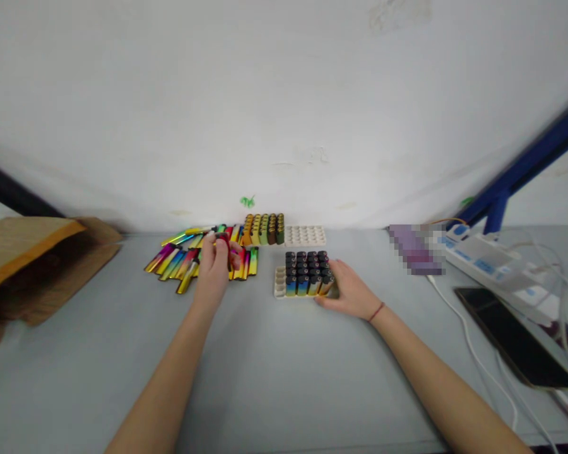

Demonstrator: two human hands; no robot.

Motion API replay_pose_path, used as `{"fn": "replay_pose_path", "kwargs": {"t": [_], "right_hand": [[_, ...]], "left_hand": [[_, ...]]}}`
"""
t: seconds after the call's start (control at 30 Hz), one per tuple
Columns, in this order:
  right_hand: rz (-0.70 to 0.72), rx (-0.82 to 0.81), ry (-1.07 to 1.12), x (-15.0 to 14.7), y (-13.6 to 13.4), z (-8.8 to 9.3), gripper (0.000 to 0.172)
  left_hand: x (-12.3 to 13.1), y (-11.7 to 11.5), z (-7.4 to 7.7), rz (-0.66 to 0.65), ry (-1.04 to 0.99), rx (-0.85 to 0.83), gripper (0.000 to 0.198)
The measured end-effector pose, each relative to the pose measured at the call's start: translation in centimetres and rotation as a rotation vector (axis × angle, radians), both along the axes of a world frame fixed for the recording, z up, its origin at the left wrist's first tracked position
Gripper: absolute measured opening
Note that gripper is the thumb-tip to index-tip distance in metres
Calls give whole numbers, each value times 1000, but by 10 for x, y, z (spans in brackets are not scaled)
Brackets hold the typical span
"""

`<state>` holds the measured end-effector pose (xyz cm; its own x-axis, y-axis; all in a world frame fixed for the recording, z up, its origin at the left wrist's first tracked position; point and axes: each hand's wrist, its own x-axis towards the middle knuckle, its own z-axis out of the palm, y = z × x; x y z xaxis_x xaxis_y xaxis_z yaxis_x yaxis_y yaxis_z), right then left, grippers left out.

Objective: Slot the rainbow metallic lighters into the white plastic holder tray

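My left hand (pixel 214 260) is closed, thumb against fingers, on a small reddish lighter (pixel 224 238) with a dark end. It hovers over a pile of shiny rainbow-coloured lighter sleeves (pixel 173 261), some of which it hides. A white lighter tray (pixel 279 291) holds rows of upright lighters (pixel 303 274) with black tops and blue to gold bodies. Along the tray's left side a column of pockets shows no lighters. My right hand (pixel 348 290) is wrapped round the tray's right end, thumb at the front corner, fingers beside the lighters.
Behind the tray stand a block of gold and green sleeves (pixel 264 229) and a second white tray (pixel 305 235) against the wall. An open brown paper bag (pixel 42 265) lies at left. A power strip (pixel 492 261), black phone (pixel 514 337) and white cables (pixel 468 340) occupy the right.
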<state>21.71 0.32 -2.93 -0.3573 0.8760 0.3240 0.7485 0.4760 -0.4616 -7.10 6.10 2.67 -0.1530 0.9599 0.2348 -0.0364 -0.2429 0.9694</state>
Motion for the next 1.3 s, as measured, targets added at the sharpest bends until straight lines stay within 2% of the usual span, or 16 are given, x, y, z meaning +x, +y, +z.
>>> {"fn": "replay_pose_path", "kwargs": {"t": [0.17,0.27,0.63,0.9,1.1,1.3], "right_hand": [[10,3,0,1,0,-1,73],[8,5,-6,1,0,-2,75],[9,-2,-19,1,0,-2,74],[20,-25,11,0,0,2,66],[28,-1,32,1,0,1,70],[29,8,16,3,0,-1,69]], "left_hand": [[22,-17,11,-165,-225,-177,26],[27,-23,14,-198,-216,-263,42],[31,-20,2,-68,-254,-416,37],[38,-21,-1,38,-352,-407,36],[40,-23,0,48,-418,-409,42],[41,-25,3,20,-348,-426,38]]}}
